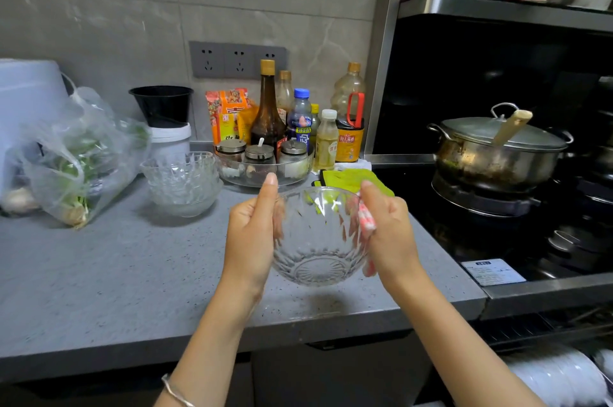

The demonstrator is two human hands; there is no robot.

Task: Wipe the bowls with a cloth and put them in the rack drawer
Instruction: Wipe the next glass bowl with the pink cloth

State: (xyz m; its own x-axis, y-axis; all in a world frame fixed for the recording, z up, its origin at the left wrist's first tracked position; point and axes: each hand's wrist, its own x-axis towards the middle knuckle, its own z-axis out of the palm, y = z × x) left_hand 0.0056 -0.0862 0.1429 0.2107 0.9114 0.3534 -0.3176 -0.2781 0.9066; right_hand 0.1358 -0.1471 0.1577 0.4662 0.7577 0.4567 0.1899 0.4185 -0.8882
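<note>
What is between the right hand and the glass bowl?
A pink-and-white cloth, held by the right hand against the glass bowl, seen in the head view.

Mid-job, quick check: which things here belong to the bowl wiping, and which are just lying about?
For the job: glass bowl, held by the left hand; pink cloth in the right hand; stack of glass bowls on the counter; rack drawer, lower right.
Lying about: bag of greens; sauce bottles; lidded pot; green cloth.
</note>
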